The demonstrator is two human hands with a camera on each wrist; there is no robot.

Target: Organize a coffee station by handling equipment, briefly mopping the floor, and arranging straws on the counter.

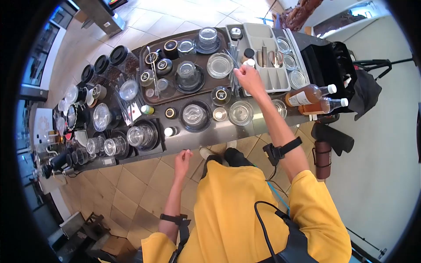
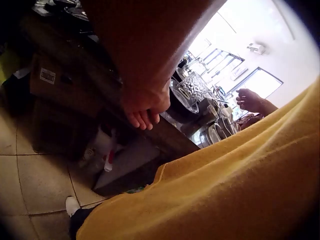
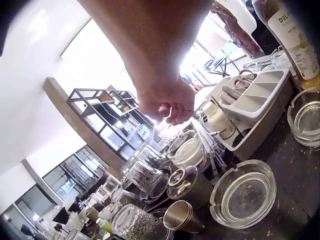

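Observation:
My right hand (image 1: 251, 81) is raised over the counter beside a bundle of clear wrapped straws (image 1: 233, 81) and the grey cutlery tray (image 1: 279, 83). In the right wrist view the fingers of that hand (image 3: 167, 103) are curled, with nothing visible in them, above the straws (image 3: 209, 145) and a round glass dish (image 3: 187, 151). My left hand (image 1: 182, 163) hangs off the counter's front edge, touching nothing. Its fingers are loosely curled in the left wrist view, where the hand (image 2: 145, 106) shows from the back.
Glass ashtrays (image 1: 240, 113), upturned glasses on black saucers (image 1: 194, 115) and small jars line the counter's front. A brown tray (image 1: 173, 98) holds more glassware. Two amber bottles (image 1: 307, 95) lie at the right, near a black bag (image 1: 366, 94). Lidded jars (image 1: 124, 59) stand at the left.

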